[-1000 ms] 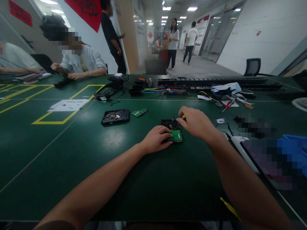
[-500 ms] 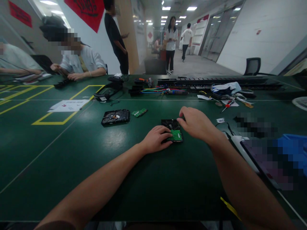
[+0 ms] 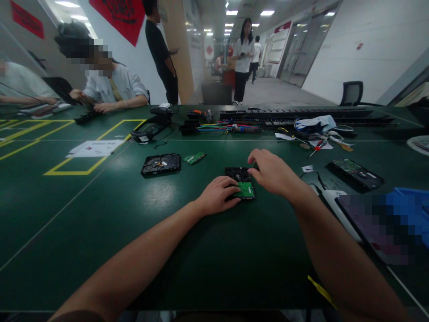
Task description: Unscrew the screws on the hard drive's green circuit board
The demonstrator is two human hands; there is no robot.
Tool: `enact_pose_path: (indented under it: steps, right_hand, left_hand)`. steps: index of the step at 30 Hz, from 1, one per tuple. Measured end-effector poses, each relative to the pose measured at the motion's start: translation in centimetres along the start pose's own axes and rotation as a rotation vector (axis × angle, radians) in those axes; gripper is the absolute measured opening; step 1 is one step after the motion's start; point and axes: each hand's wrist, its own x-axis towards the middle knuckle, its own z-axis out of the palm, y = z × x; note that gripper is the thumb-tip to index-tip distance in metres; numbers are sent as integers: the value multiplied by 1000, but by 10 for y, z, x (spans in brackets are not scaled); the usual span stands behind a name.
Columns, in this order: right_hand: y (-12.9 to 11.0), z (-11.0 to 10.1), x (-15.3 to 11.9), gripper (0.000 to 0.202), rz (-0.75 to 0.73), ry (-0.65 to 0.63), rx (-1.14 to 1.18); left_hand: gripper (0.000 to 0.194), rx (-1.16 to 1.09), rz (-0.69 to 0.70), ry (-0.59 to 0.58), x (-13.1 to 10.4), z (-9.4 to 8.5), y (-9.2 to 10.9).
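A hard drive (image 3: 247, 190) with a green circuit board facing up lies flat on the table in front of me. My left hand (image 3: 219, 193) grips it from the left, fingers over the board and thumb along the near edge. Just above the drive's right side, my right hand (image 3: 268, 170) is curled in a pinch. Whatever its fingers hold, if anything, is too small to make out. To the left lie a loose green circuit board (image 3: 194, 158) and a second hard drive (image 3: 161, 164). A third hard drive (image 3: 354, 173) rests at the right.
Cables and tools (image 3: 231, 127) lie along the far side, near long black rails (image 3: 301, 115). A red screwdriver (image 3: 317, 147) is at the right, beyond a tablet-like device (image 3: 365, 228) and a blue bin (image 3: 407, 205). White paper (image 3: 95, 148) lies left. A co-worker (image 3: 110, 85) sits across the table.
My hands and the hard drive stay nearly where they were. In the background, the standing person in white has come slightly nearer, and another walker has moved left behind them.
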Motion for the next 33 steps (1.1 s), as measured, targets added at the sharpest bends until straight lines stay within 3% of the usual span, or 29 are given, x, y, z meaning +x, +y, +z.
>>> enact_pose_path:
  steps: [10, 17, 28, 33]
  right_hand:
    - [-2, 0, 1, 30, -121, -4, 35]
    - [-1, 2, 1, 19, -23, 35, -36]
    - [-1, 2, 1, 32, -200, 0, 85]
    - [-4, 0, -1, 30, -130, 0, 26]
  left_hand:
    - [30, -11, -4, 10, 0, 1, -1]
    - [29, -4, 4, 4, 1, -1, 0]
    - [30, 2, 0, 1, 0, 1, -1]
    - [30, 3, 5, 11, 0, 0, 0]
